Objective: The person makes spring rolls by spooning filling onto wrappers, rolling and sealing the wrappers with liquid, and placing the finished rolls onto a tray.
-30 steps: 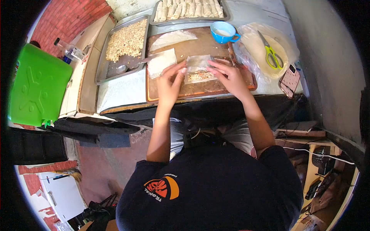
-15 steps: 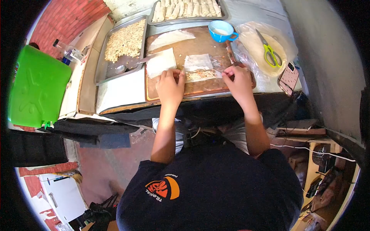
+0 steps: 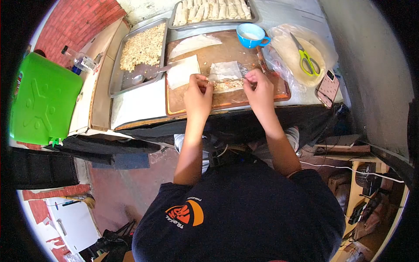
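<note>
A thin wrapper (image 3: pixel 224 70) lies on the brown board (image 3: pixel 222 104), with a line of chopped filling (image 3: pixel 228 85) across its near part. My left hand (image 3: pixel 199 94) pinches the wrapper's left edge beside the filling. At the other end, my right hand (image 3: pixel 259 87) pinches its right edge between thumb and fingers. Left of my left hand lies a stack of square wrappers (image 3: pixel 183 72), and a cut wrapper piece (image 3: pixel 195 45) rests behind it. A blue cup (image 3: pixel 252 36) with pale liquid stands at the board's back right corner.
A tray of chopped filling (image 3: pixel 143 48) with a spoon is at the left; a tray of rolled pieces (image 3: pixel 212 12) is at the back. Green-handled scissors (image 3: pixel 305 56) lie on bagged round wrappers, near a phone (image 3: pixel 327 90). A green container (image 3: pixel 46 98) stands far left.
My hands have come off the wrapper's upper flap and down to the two ends of the filling. Over the last half second they have moved slightly closer together.
</note>
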A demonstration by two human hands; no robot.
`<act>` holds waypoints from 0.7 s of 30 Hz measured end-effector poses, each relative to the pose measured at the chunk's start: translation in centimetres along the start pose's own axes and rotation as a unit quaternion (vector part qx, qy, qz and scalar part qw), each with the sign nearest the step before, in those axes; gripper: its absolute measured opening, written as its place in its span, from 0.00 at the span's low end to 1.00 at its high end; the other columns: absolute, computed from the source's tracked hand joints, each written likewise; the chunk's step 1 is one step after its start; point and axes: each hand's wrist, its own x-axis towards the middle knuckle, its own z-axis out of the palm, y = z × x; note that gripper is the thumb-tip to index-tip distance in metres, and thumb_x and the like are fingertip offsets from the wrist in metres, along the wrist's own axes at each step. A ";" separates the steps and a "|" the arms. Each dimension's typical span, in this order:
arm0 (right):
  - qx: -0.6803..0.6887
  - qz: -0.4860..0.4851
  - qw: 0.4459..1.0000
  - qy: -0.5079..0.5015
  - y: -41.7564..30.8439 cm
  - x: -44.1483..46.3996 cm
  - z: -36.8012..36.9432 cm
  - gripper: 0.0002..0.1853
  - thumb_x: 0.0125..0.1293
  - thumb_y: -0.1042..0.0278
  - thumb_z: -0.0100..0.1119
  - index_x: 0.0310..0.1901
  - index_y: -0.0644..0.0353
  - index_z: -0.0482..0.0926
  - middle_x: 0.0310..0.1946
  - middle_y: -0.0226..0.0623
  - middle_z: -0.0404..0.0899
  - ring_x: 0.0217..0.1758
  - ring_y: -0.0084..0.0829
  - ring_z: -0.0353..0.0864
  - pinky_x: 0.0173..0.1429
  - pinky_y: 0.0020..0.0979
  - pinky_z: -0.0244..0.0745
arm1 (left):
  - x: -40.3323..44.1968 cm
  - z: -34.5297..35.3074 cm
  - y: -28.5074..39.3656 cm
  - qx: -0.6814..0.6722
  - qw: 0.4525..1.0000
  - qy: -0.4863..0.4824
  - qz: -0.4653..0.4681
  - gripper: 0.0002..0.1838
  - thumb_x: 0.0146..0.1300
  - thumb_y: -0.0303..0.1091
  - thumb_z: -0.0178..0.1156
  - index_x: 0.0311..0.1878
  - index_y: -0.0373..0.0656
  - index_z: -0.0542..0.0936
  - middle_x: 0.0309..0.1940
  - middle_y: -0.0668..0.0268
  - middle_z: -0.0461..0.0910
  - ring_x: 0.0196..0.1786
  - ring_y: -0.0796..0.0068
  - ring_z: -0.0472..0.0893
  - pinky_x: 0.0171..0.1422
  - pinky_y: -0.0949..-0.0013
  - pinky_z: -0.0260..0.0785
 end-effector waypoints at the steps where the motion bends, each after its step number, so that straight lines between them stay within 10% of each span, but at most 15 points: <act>1: 0.014 0.006 1.000 -0.003 -0.2 -0.2 0.2 0.06 0.57 0.78 0.65 0.35 0.64 0.76 0.29 0.42 0.81 0.35 0.41 0.83 0.42 0.38 0.76 | 0.0 0.0 0.0 -0.006 1.000 0.002 0.003 0.10 0.63 0.30 0.64 0.44 0.41 0.74 0.25 0.58 0.82 0.30 0.59 0.84 0.36 0.60 0.73; 21: 0.100 0.017 0.995 0.017 -0.2 -0.6 0.6 0.11 0.59 0.83 0.64 0.45 0.67 0.80 0.38 0.42 0.85 0.42 0.31 0.88 0.48 0.30 0.82 | -1.9 0.9 0.5 -0.110 0.991 0.056 0.044 0.10 0.61 0.24 0.68 0.44 0.37 0.79 0.29 0.61 0.86 0.32 0.77 0.85 0.38 0.74 0.76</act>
